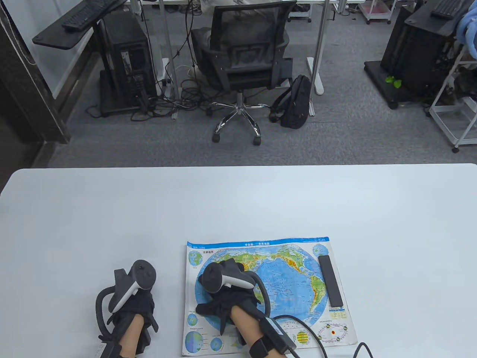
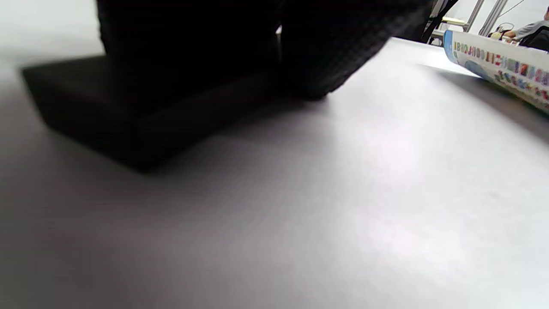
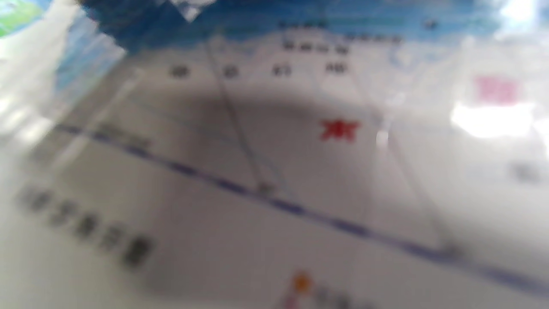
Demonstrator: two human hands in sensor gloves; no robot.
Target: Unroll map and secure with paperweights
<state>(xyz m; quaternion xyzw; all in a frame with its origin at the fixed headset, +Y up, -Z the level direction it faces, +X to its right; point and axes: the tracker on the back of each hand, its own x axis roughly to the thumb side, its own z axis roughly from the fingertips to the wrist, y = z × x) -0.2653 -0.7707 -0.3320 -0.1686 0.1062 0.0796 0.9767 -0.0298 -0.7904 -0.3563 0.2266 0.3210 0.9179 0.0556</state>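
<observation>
The world map (image 1: 283,276) lies unrolled and flat at the table's front, right of centre. A black bar paperweight (image 1: 330,280) lies along its right edge. My right hand (image 1: 225,287) rests palm down on the map's left part, and the right wrist view shows only blurred map print (image 3: 274,171). My left hand (image 1: 130,298) is on the table just left of the map. In the left wrist view its gloved fingers (image 2: 309,56) close over a second black bar paperweight (image 2: 128,120) lying on the table. That bar is hidden under the hand in the table view.
The white table (image 1: 238,201) stretches far beyond the map. The map's left edge (image 2: 502,64) lifts slightly off the table in the left wrist view. An office chair (image 1: 242,56) and a backpack (image 1: 296,100) stand on the floor behind the table.
</observation>
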